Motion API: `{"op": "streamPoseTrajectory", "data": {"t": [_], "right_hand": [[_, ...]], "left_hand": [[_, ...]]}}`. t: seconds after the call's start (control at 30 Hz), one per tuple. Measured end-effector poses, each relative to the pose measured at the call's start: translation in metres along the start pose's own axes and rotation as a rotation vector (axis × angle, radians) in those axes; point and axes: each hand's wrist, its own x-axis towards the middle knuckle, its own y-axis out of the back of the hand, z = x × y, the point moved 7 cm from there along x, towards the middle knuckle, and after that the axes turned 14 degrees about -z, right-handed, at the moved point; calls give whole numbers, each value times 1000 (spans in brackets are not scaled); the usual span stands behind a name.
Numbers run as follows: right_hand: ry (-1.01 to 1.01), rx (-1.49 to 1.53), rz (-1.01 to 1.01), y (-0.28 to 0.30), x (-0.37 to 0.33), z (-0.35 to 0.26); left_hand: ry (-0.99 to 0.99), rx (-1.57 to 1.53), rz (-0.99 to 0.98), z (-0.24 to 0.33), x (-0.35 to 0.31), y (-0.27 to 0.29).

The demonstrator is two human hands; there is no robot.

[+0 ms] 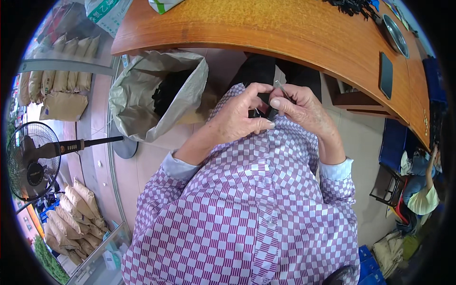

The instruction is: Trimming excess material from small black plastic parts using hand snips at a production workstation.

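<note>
My left hand [237, 116] and my right hand [304, 110] are close together in front of my lap, just short of the table edge. In the fingers of my right hand is a slim metal tool [279, 84], its tip showing past the thumb; its exact kind is not clear. My left thumb and fingers close around a small black piece [255, 113], mostly hidden. To the left of my hands, an open white woven sack [135, 102] holds a heap of black material [173, 90].
A wooden table [228, 23] curves across the front, carrying a phone [386, 75], a metal bowl [395, 35] and a black pile [354, 5]. A standing fan [35, 161] and stacked brown sacks [71, 218] are on the left. Another person [425, 197] sits far right.
</note>
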Motion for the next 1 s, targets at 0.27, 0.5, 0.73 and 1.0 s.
{"op": "streamPoseTrajectory", "data": {"t": [0.27,0.5,0.73,1.0], "right_hand": [[29,102,10,-9,6,12],[55,184,124,-15,2,14],[70,120,221,-13,-4,10],[18,273,207,-22,-14,0]], "left_hand": [[-138,-132,92,-5,-5,-1],[-176,-86,214,4,-11,-6],[-228,7,232,12,-8,-11],[-255,65,306,19,-12,-5]]}}
